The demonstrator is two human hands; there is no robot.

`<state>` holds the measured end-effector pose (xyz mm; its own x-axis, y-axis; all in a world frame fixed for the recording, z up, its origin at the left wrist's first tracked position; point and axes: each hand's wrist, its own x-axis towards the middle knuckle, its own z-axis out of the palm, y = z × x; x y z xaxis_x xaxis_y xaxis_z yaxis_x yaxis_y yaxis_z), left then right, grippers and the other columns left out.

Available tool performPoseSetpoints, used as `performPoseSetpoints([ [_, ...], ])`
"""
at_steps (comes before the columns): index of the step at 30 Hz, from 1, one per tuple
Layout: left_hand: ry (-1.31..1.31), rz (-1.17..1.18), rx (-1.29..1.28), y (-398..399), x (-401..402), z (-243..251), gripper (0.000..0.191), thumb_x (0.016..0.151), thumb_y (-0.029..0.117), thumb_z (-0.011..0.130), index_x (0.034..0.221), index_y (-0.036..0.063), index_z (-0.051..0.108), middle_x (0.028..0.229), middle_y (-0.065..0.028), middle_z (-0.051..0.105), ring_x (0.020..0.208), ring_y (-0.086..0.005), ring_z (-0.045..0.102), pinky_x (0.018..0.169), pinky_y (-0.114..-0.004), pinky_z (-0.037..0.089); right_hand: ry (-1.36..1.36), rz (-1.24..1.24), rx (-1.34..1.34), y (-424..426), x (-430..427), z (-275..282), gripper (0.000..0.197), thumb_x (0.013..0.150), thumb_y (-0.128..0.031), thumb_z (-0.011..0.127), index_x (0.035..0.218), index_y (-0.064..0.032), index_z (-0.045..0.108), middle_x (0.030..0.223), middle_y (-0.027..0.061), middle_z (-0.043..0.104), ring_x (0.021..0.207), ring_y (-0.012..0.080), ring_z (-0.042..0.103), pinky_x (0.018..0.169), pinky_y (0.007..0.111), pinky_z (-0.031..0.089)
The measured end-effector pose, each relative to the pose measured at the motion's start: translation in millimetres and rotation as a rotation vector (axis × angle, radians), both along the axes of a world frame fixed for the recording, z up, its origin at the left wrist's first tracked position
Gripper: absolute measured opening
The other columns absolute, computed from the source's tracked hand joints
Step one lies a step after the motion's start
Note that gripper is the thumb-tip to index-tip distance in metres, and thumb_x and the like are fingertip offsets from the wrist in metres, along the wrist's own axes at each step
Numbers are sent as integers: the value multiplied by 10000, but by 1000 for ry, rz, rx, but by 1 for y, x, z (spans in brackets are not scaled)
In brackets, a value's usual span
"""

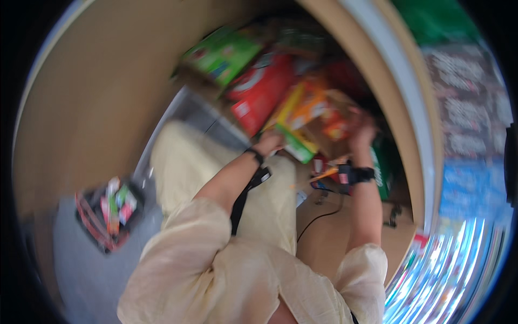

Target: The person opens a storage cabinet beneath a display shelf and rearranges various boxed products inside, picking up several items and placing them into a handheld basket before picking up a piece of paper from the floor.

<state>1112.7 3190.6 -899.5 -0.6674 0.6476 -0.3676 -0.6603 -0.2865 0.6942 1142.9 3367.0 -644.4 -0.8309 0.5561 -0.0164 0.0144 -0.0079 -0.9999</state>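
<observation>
My left hand (270,141) is at the near left corner of a yellow carton with a green and white edge (298,145), its fingers curled there. Motion blurs my right hand (362,129), which is at the right side of an open brown cardboard box (319,135). Orange and red packets (335,123) show inside that box. Blur hides whether the right fingers grip its wall or a packet. Beyond the left hand lies a large red package (263,91), and farther left a green carton (222,54). All of these are inside a wooden cabinet.
A wooden panel (93,93) stands at left, and the cabinet's curved-looking edge (398,89) runs close to my right arm. A dark cable (323,218) hangs below. On the grey floor (77,235) sits a dark basket (91,227) holding small colourful packs. Wrapped multipacks (463,109) are stacked at right.
</observation>
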Motion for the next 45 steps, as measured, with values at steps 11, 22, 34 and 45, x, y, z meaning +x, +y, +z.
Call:
performPoseSetpoints([
  [11,-27,-141,-350,0,-116,-92,105,833,210,535,868,112,536,705,-25,566,663,-178,587,618,-345,505,-104,26,-122,15,-100,-65,485,932,-280,313,659,5,595,573,95,603,479,154,508,449,284,436],
  [22,-309,11,110,64,-100,-42,304,894,321,478,1090,97,539,998,-39,603,880,-198,586,755,-289,465,-100,108,-191,39,-96,-66,509,955,-284,281,699,15,604,499,52,463,382,130,422,362,252,348],
  [34,-510,67,307,58,-52,-108,268,828,189,554,1052,42,560,1026,-67,605,967,-203,569,872,-333,457,-150,178,-142,32,-86,-109,425,885,-279,381,671,-56,673,600,66,598,518,136,504,432,292,416],
  [45,-35,-142,-342,26,-44,-70,324,878,263,508,763,-39,530,593,-108,563,441,-194,561,378,-310,489,-342,264,-122,-13,-62,-86,597,940,-451,276,785,20,610,539,7,451,471,108,417,472,235,371],
])
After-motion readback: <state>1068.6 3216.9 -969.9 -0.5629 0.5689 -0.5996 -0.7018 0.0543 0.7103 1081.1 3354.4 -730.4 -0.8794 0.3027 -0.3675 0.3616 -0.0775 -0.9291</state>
